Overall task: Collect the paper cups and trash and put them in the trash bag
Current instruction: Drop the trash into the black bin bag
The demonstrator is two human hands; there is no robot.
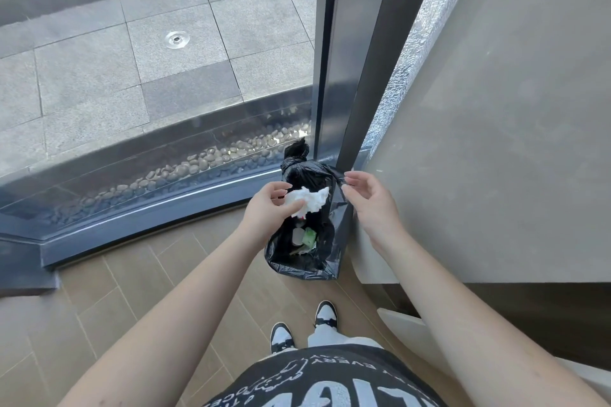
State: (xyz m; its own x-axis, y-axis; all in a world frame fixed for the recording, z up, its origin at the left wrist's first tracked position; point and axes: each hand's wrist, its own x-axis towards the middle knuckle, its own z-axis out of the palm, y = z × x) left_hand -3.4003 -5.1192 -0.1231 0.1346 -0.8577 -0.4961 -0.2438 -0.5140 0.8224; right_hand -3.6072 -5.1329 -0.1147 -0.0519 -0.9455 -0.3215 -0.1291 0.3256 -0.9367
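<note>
Fingers [291, 206] of your L hand [267, 208] pinch a crumpled white tissue [309, 198] right over the bag mouth.
Your R hand [372, 205] pinches the black trash bag [330, 254] at its rim w/ thumb + forefinger, other fingers loosely spread. Bag sits on the wood-look floor [132, 291], just beside the grey wall [496, 142] & near the window frame [350, 59]. Inside it: a white cup [297, 236] & green scrap [309, 237]. Bag's far top is knotted.

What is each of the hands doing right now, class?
Left hand: holds crumpled white tissue above the trash bag.
Right hand: pinches the bag's rim.
</note>
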